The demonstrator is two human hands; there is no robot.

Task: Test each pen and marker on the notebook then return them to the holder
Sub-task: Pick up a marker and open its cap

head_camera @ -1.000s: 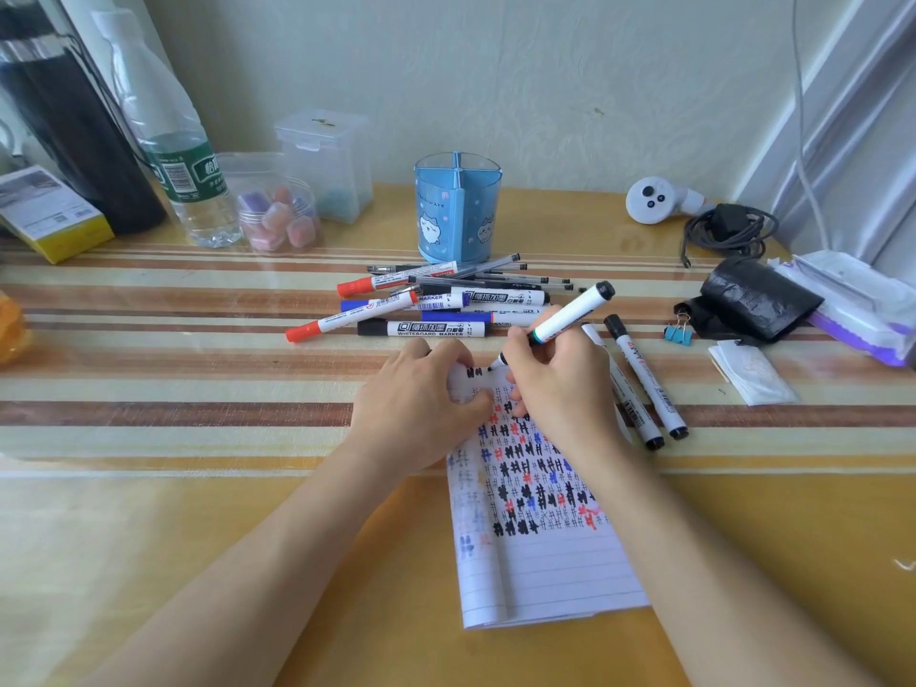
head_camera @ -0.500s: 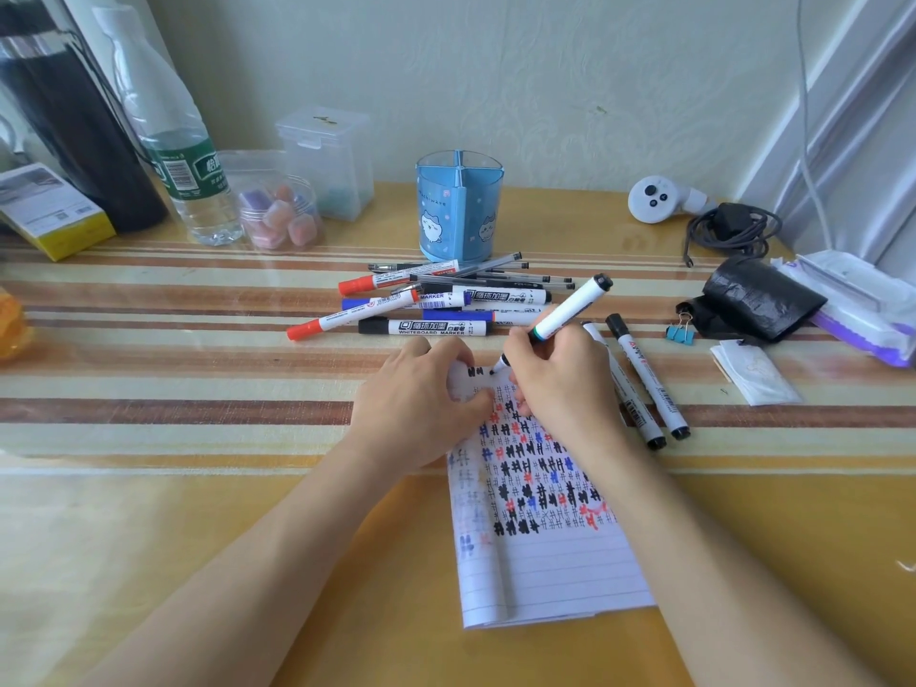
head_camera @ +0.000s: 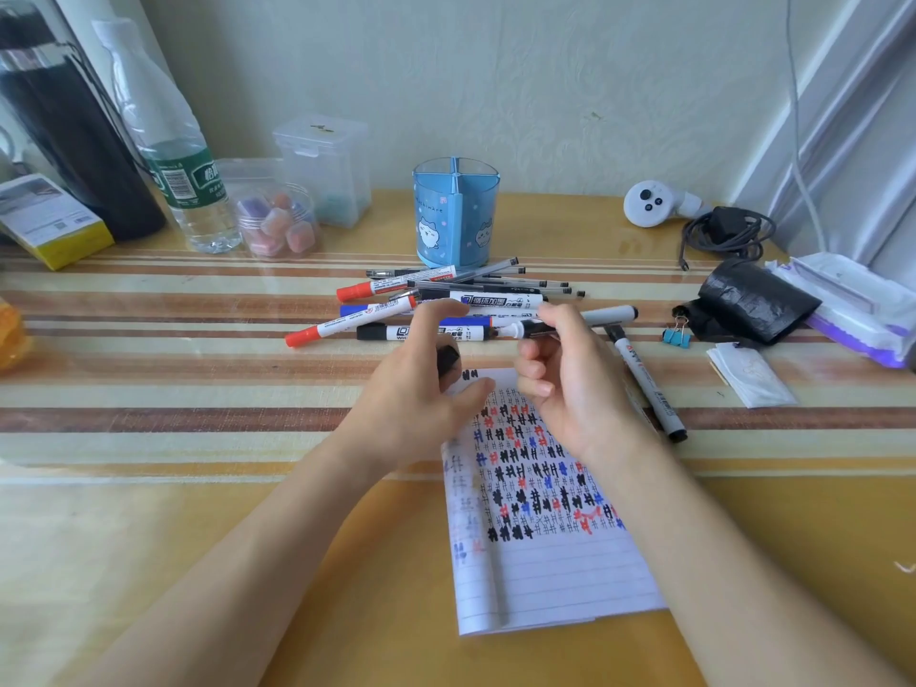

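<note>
My right hand (head_camera: pixel 570 389) grips an uncapped black marker (head_camera: pixel 612 315) level above the top of the notebook (head_camera: pixel 545 577), its tip pointing left toward my left hand (head_camera: pixel 411 399). My left hand hovers over the notebook's top left corner, fingers curled round a black cap (head_camera: pixel 448 360). The lined page is covered with black, blue and red test marks. The blue cartoon pen holder (head_camera: pixel 456 220) stands at the back, with nothing visible inside. A pile of markers and pens (head_camera: pixel 446 300) lies in front of it. A black-capped marker (head_camera: pixel 644 389) lies right of my right hand.
A water bottle (head_camera: pixel 183 181), a jar of cubes (head_camera: pixel 277 220) and a clear box (head_camera: pixel 327 166) stand at the back left. A white controller (head_camera: pixel 649 203), a cable (head_camera: pixel 723 233), a black bag (head_camera: pixel 753 300), a blue binder clip (head_camera: pixel 676 334) and tissue packs (head_camera: pixel 852 309) occupy the right.
My right hand lifted the marker off the page and turned it level, tip toward my left hand. My left hand rose from the notebook's corner, showing the black cap in its fingers.
</note>
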